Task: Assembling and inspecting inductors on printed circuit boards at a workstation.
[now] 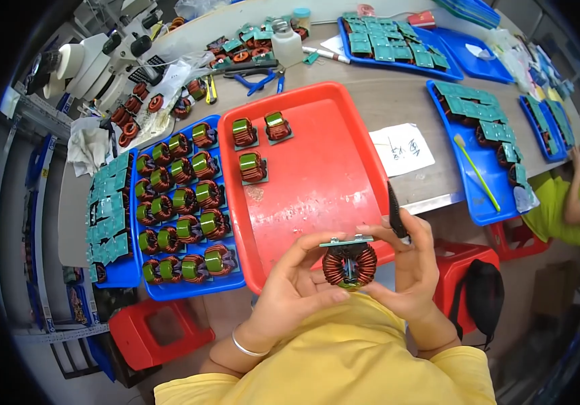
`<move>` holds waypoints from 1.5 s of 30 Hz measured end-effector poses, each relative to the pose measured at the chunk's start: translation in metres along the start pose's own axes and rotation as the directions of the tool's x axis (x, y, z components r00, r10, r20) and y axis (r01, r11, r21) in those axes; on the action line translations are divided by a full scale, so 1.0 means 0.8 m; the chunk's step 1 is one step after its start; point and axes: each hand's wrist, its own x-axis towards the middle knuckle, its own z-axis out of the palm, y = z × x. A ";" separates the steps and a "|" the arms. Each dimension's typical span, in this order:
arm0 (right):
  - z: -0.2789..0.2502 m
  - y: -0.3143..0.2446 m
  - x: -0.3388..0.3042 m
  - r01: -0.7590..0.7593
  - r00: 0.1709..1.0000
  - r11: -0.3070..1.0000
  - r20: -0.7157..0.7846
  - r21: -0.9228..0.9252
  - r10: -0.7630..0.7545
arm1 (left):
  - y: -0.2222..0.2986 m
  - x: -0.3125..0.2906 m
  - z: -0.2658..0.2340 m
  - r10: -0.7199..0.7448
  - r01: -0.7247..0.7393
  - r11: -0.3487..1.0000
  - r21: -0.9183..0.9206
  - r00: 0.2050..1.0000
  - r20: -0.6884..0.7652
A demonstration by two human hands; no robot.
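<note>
Between both hands, above the near edge of a red tray (317,182), is a copper-wound toroidal coil (334,265) on a small green board. The board side is at the top and a green-yellow patch shows at the bottom. My left hand (296,277) grips its left side with fingers and thumb. My right hand (415,270) steadies the right side and also holds a slim black tool (394,206) pointing up; its exact kind is unclear. Three similar coils (253,167) stand in the red tray's far left part.
Left of the red tray, a blue tray (232,282) carries rows of coils, beside stacked green boards (109,202). A microscope (84,64), blue-handled pliers (253,82) and a bottle (286,46) stand farther back. A paper (404,150) lies right; another person's arm (575,192) is at far right.
</note>
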 end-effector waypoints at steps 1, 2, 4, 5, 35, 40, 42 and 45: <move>0.001 0.002 -0.002 0.035 0.998 0.993 -0.052 0.111 -0.029 | 0.001 0.000 0.001 -0.009 0.009 1.000 -0.007 1.000 -0.003; -0.001 0.005 -0.007 0.021 1.000 0.995 -0.020 0.094 -0.019 | 0.002 -0.001 0.003 -0.005 0.005 1.000 0.013 1.000 -0.012; 0.002 0.013 -0.012 -0.031 0.999 0.979 -0.036 0.201 0.039 | 0.003 0.002 0.004 -0.012 0.012 0.999 0.036 1.000 -0.024; 0.003 0.015 -0.015 -0.070 0.995 0.950 -0.044 0.303 0.087 | 0.004 0.002 0.003 0.011 -0.008 0.990 0.143 1.000 -0.021; -0.007 -0.015 -0.014 -0.025 0.999 0.980 -0.029 0.197 0.031 | 0.005 -0.003 0.007 0.120 -0.128 0.868 0.479 0.992 0.047; -0.016 -0.028 -0.010 -0.022 0.999 0.999 0.039 -0.049 0.024 | 0.002 -0.003 0.006 0.120 -0.137 0.878 0.458 0.991 0.066; -0.018 -0.029 -0.009 -0.020 0.995 0.993 0.095 -0.113 0.031 | 0.001 -0.004 0.007 0.138 -0.146 0.894 0.424 0.989 0.050; -0.019 -0.028 -0.008 -0.017 0.993 0.993 0.111 -0.115 0.029 | 0.003 -0.002 0.007 0.207 -0.221 0.838 0.498 0.975 0.085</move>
